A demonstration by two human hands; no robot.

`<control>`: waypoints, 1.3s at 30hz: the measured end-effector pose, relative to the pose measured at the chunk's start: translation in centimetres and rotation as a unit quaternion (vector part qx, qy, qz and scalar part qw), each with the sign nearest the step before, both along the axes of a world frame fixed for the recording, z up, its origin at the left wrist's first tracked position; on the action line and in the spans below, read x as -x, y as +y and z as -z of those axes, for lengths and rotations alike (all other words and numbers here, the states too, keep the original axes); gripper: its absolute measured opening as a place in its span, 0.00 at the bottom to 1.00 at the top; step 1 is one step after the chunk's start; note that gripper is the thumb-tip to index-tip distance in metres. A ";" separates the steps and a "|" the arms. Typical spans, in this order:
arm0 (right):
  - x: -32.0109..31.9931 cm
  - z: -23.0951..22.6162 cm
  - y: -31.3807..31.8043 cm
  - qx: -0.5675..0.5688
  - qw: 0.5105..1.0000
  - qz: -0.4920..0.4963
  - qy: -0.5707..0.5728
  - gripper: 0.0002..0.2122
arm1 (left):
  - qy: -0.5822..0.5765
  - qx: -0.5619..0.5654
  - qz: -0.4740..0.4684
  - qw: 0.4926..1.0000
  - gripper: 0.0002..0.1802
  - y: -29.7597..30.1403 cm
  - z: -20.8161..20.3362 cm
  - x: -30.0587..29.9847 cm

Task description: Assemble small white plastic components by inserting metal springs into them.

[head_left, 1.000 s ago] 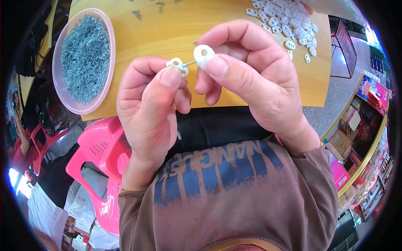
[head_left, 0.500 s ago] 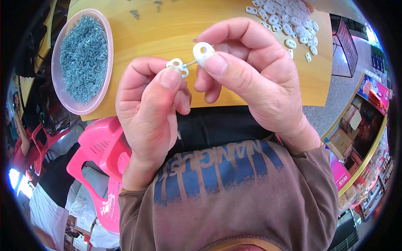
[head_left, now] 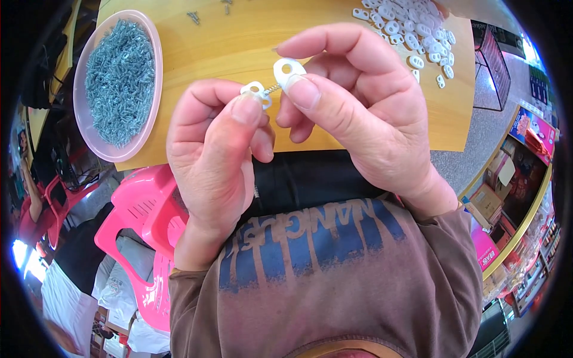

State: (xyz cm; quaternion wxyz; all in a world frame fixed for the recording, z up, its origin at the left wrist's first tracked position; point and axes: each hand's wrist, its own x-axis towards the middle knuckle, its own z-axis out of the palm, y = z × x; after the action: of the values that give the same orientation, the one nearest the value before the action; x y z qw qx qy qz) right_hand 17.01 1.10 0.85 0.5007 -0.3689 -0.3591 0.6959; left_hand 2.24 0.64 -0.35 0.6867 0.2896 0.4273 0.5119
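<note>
Partly hidden behind the thumbs, two white pieces sit above the worktop (head_left: pixel 197 59): the left hand (head_left: pixel 209 137) pinches the holed left piece (head_left: pixel 261 94), the right hand (head_left: pixel 370 110) the right piece (head_left: pixel 292 79). A small metal coil (head_left: pixel 272 89) spans them, its ends hard to make out. The upper edge crops the white pile (head_left: pixel 421 27); bits in the pink bowl (head_left: pixel 158 77) blur together.

Along the left edge of the yellow wooden table (head_left: pixel 239 48), a filled pink oval basin (head_left: pixel 117 154) is placed; small metal pieces (head_left: pixel 193 17) are scattered toward the far edge, white holed pieces (head_left: pixel 422 28) heaped toward the far right corner.
</note>
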 end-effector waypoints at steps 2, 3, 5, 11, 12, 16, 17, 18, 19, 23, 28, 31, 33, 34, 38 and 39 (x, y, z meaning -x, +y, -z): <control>0.0 0.0 0.0 -0.027 0.999 -0.008 -0.025 0.12 | -0.003 -0.002 0.003 1.000 0.07 0.0 0.0 0.1; 0.0 -0.1 -0.1 -0.028 0.999 -0.007 -0.025 0.12 | -0.003 0.008 0.003 1.000 0.07 0.0 -0.2 0.1; 0.2 0.0 -0.1 -0.026 0.999 0.000 -0.018 0.12 | -0.001 0.019 0.000 1.000 0.07 0.0 -0.2 0.2; 0.0 -0.1 -0.2 -0.041 0.998 -0.010 -0.043 0.12 | -0.017 0.035 0.011 0.999 0.06 0.1 -0.4 0.2; -0.1 -0.1 -0.1 -0.041 0.998 -0.010 -0.043 0.12 | -0.020 0.035 0.013 0.999 0.06 0.1 -0.4 0.2; -0.2 0.0 -0.1 -0.068 0.994 -0.013 -0.090 0.12 | -0.024 0.036 0.017 0.999 0.06 0.1 -0.5 0.1; -0.3 0.1 -0.1 -0.085 0.990 -0.015 -0.110 0.12 | -0.024 0.036 0.017 0.999 0.06 0.1 -0.5 0.1; -0.4 0.1 -0.1 -0.085 0.990 -0.014 -0.110 0.12 | -0.027 0.032 0.021 0.999 0.05 0.1 -0.4 0.1; -0.4 0.1 -0.1 -0.102 0.986 -0.012 -0.133 0.12 | -0.029 0.029 0.023 0.999 0.05 0.1 -0.4 0.1; -0.3 -0.1 -0.2 -0.109 0.982 -0.014 -0.152 0.12 | -0.037 0.022 0.024 0.999 0.05 0.1 -0.3 0.2; -0.2 0.2 -0.4 -0.114 0.975 -0.026 -0.189 0.12 | 0.035 0.015 0.040 0.998 0.07 0.1 -0.5 -0.2; -0.3 0.3 -0.5 -0.107 0.980 -0.027 -0.166 0.13 | 0.031 0.013 0.043 0.998 0.07 0.1 -0.5 -0.2; -0.3 0.5 -0.4 -0.112 0.978 -0.036 -0.173 0.13 | 0.034 0.025 0.037 0.998 0.07 0.1 -0.8 -0.2; -0.3 0.6 -0.5 -0.113 0.981 -0.039 -0.155 0.14 | 0.035 0.038 0.030 0.998 0.07 0.1 -0.9 -0.3; -0.4 0.5 -0.6 -0.104 0.981 -0.040 -0.159 0.14 | 0.024 0.040 0.037 0.998 0.07 0.0 -0.7 -0.2; -0.3 0.5 -0.6 -0.105 0.981 -0.040 -0.159 0.14 | -0.018 0.042 0.034 0.998 0.06 -0.1 -0.5 -0.1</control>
State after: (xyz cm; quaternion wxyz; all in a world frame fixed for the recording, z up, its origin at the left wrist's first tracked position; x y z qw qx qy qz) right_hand 17.34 0.46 0.33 0.4450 -0.4054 -0.5193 0.6067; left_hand 2.29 0.53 0.10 0.7229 0.2652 0.4257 0.4753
